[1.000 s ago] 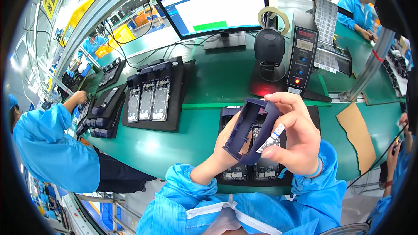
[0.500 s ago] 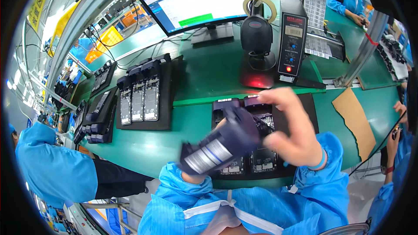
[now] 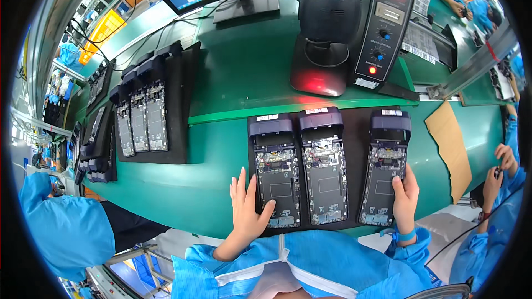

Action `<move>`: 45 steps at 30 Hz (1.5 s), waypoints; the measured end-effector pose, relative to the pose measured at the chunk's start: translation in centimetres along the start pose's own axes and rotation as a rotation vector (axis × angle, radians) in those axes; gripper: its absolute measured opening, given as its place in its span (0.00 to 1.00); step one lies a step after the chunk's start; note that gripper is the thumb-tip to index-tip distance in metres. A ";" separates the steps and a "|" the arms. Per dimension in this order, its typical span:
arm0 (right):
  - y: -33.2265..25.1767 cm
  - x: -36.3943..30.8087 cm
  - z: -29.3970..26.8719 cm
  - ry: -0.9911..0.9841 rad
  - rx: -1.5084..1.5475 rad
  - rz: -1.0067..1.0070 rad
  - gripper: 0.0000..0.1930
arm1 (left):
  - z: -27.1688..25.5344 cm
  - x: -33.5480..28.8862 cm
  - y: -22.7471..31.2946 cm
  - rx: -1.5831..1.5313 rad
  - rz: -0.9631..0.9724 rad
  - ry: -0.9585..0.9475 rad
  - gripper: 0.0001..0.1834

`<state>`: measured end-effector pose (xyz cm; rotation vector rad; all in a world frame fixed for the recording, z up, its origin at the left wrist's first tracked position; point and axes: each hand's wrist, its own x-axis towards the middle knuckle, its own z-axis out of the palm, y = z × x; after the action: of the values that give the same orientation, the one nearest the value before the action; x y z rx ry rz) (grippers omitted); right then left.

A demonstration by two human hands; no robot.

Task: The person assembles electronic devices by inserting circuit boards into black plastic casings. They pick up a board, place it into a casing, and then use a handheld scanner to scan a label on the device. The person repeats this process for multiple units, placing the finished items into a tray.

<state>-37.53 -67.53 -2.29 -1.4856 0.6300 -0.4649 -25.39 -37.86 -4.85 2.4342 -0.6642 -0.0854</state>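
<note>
Dark navy plastic on the right unit, its circuit board face up and bare, sitting slightly aslant on the black mat. My right hand is on its lower right edge: thumb on the board's margin, fingers along the side. Can't tell from here if that's a real grip or just contact; finger undersides are hidden. My left hand is open, fingers spread, thumb against the lower left edge of the left unit, holding nothing.

Middle unit stands between them, untouched, nearer the left one. All three: hooded housings at the far end, white labels on top.

Risks as I read them: thumb on bare board, so pressure or static could hurt small parts. A sideways shove at the right edge could swing that unit into the middle one. If I drag the left thumb, the left unit could skew or its edge parts could catch.

Further out: mat lies on the green desk. Scanner and control box stand behind, red lamp lit. Torn cardboard to the right; I'd watch the right elbow there. More boarded units on the left.
</note>
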 end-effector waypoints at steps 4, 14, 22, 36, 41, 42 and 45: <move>0.3 0.1 0.4 0.078 -0.053 0.072 0.23 | -0.2 0.4 -0.2 -0.053 -0.011 -0.009 0.33; 0.3 0.6 2.4 0.119 -0.174 0.087 0.23 | -0.1 0.9 -0.6 -0.095 0.013 0.015 0.34; 0.3 0.7 3.0 0.076 -0.212 0.084 0.23 | 0.0 1.1 -0.5 -0.101 0.011 0.019 0.34; 0.6 1.4 2.3 0.114 -0.429 -0.080 0.24 | -0.2 0.7 -0.5 -0.078 0.073 -0.031 0.35; 1.2 1.5 2.1 0.066 -0.611 -0.167 0.17 | -0.3 0.9 0.0 -0.144 0.118 -0.074 0.36; 0.0 1.6 2.5 0.047 -0.735 -0.207 0.17 | -0.4 0.7 0.3 -0.146 0.117 -0.102 0.38; -1.8 2.0 1.7 -0.123 -1.142 -0.318 0.20 | -0.8 0.4 0.4 -0.296 0.090 -0.098 0.36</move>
<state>-34.76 -67.64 -0.71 -2.7011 0.5775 -0.2317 -25.02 -37.85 -3.93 2.1246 -0.7468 -0.2499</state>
